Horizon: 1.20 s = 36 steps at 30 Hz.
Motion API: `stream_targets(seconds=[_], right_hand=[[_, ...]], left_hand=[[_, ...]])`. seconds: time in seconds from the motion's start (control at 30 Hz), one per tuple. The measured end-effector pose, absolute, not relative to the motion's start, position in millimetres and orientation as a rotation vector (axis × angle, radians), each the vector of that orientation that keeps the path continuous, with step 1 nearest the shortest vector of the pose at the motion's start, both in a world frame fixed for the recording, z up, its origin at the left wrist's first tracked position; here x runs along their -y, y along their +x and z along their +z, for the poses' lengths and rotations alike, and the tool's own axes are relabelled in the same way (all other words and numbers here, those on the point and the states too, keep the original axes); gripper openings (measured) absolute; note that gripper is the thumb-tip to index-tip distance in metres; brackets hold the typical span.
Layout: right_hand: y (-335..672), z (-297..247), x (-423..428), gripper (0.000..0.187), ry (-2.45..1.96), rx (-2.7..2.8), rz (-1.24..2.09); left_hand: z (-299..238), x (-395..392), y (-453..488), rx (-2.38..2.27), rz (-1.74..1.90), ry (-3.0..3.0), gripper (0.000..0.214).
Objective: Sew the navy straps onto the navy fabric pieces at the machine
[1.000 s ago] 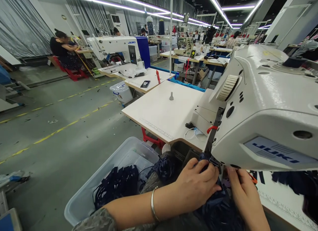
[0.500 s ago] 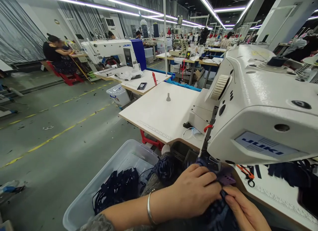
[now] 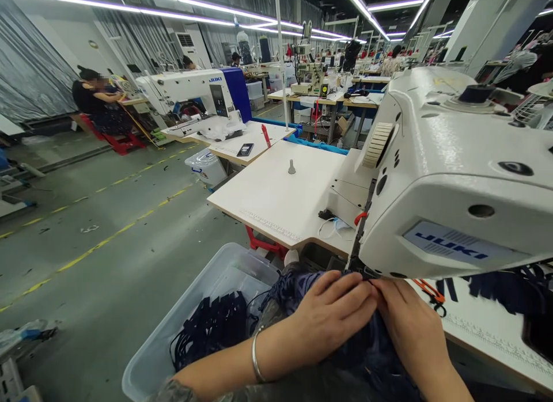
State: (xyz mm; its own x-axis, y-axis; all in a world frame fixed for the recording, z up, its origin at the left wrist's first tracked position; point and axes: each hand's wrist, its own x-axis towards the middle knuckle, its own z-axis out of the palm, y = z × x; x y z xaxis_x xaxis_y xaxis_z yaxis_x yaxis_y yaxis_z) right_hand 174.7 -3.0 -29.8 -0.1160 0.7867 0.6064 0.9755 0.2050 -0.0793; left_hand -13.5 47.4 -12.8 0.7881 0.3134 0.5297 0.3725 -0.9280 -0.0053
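Both hands meet under the head of a white JUKI sewing machine, close to its needle area. My left hand, with a silver bangle on the wrist, is closed on dark navy fabric; its fingertips touch the machine's front end. Beside it my right hand pinches the same fabric, thumb and fingertips mostly hidden behind the knuckles. The fabric hangs below the hands into my lap. Gathered navy strips lie left of my left hand.
A clear plastic bin with navy strips stands at lower left. The white table carries a grey peg. Orange-handled snips lie right of my hands. Another JUKI machine and a seated person are farther back.
My right hand has moved up and inward, beside the left at the machine's front. The left hand has shifted slightly, and the purple piece seen between them is now out of sight.
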Motion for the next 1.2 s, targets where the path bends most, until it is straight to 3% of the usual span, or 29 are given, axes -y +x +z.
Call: stream_targets(seconds=[0.2,0.27,0.63,0.9,1.2], right_hand=[[178.4,-53.0,6.3,0.030,-1.705,1.208,0.589],[180.1,-56.8,4.4,0.033,-1.618,1.065,0.771],[183.1,-39.6,-7.9,0.023,-1.980,1.072,0.468],[181.9,-35.2,-10.4,0.022,-2.027,1.082,0.479],[209.7,-68.3,0.8,0.037,-1.828,1.207,0.574]], left_hand=[[-20.5,-47.8,-8.0,0.594,-0.645,-2.892,0.038],[-24.8,-47.3,-4.4,0.619,-0.647,-2.855,0.037],[-22.6,-41.1,9.8,0.828,-0.693,-2.762,0.034],[-22.8,-41.2,13.4,0.836,-0.679,-2.739,0.033],[-12.4,-39.5,7.5,0.774,-0.618,-2.716,0.036]])
